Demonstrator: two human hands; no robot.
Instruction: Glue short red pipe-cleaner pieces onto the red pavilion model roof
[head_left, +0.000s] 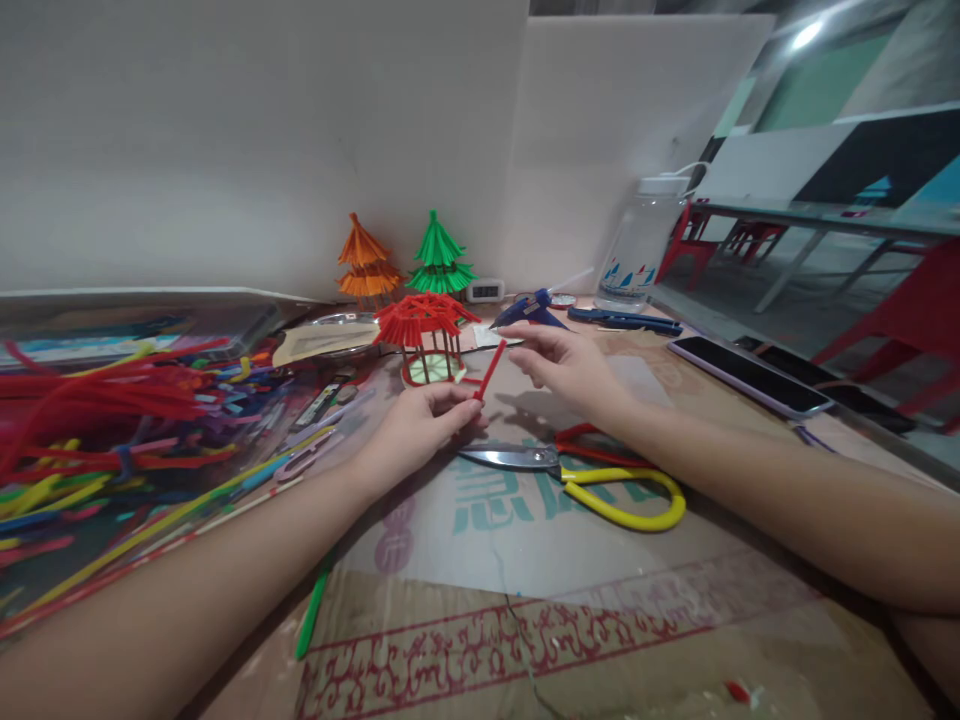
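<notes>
Left hand [429, 418] and right hand [564, 366] are raised above the worktop [874, 453], a little apart from each other. Thumb and fingers of the left are pinched on a red strip [493, 367], which stands tilted, its upper end leaning toward the right hand. Fingers of the right are loosely spread and hold nothing that shows; they are just beside the top of the strip, and I cannot tell whether they touch it.

Right behind the left hand stands a red model pavilion [426, 318], with a fringed roof on thin brown posts over a round, pale green base. Farther back, near the white wall, are an orange model [365, 265] and a green model [437, 260], both with two-tiered roofs. To their right come a small digital clock [486, 291], a blue glue gun [534, 308] and a clear bottle [637, 245] with a white lid.

Scissors [556, 468] lie below the hands, blades pointing left, one handle yellow and the other red. A heap of coloured strips [112, 430] fills the left side, and a phone [750, 373] lies at the right
</notes>
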